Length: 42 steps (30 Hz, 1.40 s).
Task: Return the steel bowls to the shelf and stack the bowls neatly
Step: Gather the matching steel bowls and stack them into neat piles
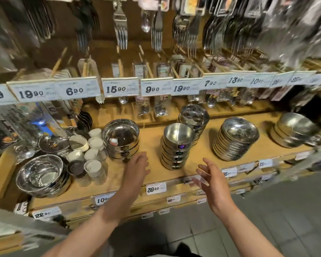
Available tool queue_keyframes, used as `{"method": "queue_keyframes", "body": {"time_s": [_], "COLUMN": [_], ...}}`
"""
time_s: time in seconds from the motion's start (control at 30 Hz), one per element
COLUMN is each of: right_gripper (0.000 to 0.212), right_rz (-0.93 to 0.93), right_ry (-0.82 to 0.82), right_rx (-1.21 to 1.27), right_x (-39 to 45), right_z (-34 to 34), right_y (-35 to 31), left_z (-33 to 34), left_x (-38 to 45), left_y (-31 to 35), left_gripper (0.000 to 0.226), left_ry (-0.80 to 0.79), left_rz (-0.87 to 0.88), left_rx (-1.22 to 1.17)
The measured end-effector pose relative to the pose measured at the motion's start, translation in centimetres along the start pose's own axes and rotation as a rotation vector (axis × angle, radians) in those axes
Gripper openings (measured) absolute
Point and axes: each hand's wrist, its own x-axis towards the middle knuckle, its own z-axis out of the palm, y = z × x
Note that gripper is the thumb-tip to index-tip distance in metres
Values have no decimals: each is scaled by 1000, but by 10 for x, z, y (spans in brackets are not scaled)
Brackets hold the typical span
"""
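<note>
Left hand: your left hand reaches over the shelf at centre frame, fingers relaxed, holding nothing, just beside the base of the straight-sided bowl stack.
Right hand: your right hand hovers right of centre over the shelf's front edge, fingers spread loosely, empty.
Steel bowls: the small bowl stack stands upright between your hands, slightly further back; a taller stack sits behind it.
Other stacks: shallow dishes at centre right, wide bowls at far right, large bowls at lower left.
Overhead: price tags across the upper middle.
</note>
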Motion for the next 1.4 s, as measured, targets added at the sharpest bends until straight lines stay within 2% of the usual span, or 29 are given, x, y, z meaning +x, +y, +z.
{"method": "queue_keyframes", "body": {"time_s": [0.3, 0.5, 0.6, 0.7, 0.83, 1.03, 1.17, 1.4], "right_gripper": [21, 26, 28, 27, 26, 24, 25, 27], "right_rz": [20, 22, 39, 38, 67, 108, 88, 34], "right_ry": [-60, -123, -122, -105, -31, 97, 188, 314], "right_rx": [5, -7, 8, 15, 42, 99, 115, 126], "right_x": [33, 64, 74, 84, 96, 108, 115, 142], "right_z": [-39, -85, -113, -147, -192, -227, -245, -331], "right_y": [-33, -54, -56, -58, -58, -65, -77, -107], "left_z": [53, 120, 152, 179, 207, 262, 314, 405], "left_x": [-6, -31, -36, -34, -32, -24, -14, -13], "left_y": [2, -4, -7, -12, -19, -20, -27, -41], "left_gripper": [12, 19, 20, 17, 20, 20, 14, 17], "left_ry": [49, -29, -9, 22, 24, -87, -249, -437], "left_rz": [40, 32, -29, -72, -52, -85, -135, -191], "left_rx": [-3, 24, -9, 91, 109, 133, 151, 194]}}
